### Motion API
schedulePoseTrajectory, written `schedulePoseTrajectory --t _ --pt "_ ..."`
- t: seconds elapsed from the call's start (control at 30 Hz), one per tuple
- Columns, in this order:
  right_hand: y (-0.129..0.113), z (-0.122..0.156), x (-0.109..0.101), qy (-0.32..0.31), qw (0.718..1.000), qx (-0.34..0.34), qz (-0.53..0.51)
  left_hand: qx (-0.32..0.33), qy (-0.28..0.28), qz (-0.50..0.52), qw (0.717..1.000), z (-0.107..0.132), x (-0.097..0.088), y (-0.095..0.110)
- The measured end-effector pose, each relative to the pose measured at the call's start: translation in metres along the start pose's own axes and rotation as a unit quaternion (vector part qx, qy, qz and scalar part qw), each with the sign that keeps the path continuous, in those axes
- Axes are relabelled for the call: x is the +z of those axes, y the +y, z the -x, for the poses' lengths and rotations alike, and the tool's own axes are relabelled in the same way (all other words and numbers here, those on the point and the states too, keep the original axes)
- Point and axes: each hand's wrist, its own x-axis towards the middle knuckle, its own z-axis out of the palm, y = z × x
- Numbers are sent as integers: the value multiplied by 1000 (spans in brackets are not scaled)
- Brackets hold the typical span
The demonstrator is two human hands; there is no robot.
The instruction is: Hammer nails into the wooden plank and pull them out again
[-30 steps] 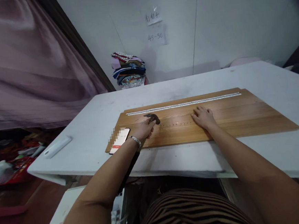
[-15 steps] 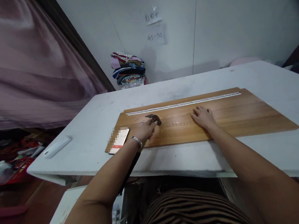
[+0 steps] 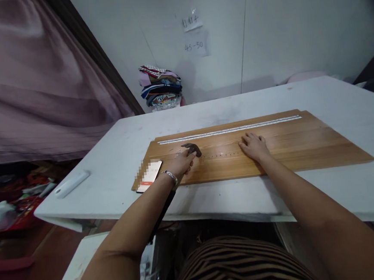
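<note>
My left hand (image 3: 182, 162) is closed around a claw hammer (image 3: 192, 149), whose dark head rests low over the wooden board (image 3: 304, 148). The hammer's handle runs back beneath my left forearm. My right hand (image 3: 255, 146) lies on the board with its fingers spread, holding nothing. Between both hands a row of small nail heads (image 3: 221, 155) dots the wood. A few loose nails (image 3: 177, 153) lie just left of the hammer head, partly hidden by my left hand. Along the board's far side runs a pale printed strip (image 3: 231, 130).
A phone (image 3: 149, 176) with a lit screen lies on the board's left end. The board rests on a white table (image 3: 104, 163). A white elongated object (image 3: 71, 184) sits near the table's left corner. Folded cloths (image 3: 160, 86) are stacked by the wall, beside a pink curtain (image 3: 39, 74).
</note>
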Motion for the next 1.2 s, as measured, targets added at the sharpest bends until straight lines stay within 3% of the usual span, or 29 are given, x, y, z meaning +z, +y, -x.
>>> schedulePoseTrajectory --t 0.2,0.6,0.93,1.2 --pt "2 -1 2 2 1000 -2 1 -2 4 -4 1000 -1 5 -1" --pt "3 -1 3 7 1000 -5 -3 0 9 25 1000 6 -4 11" --pt "0 1 -1 4 1000 -2 1 -5 3 12 1000 0 3 0" --pt "0 0 -1 2 1000 2 0 -4 -1 24 1000 4 1 7"
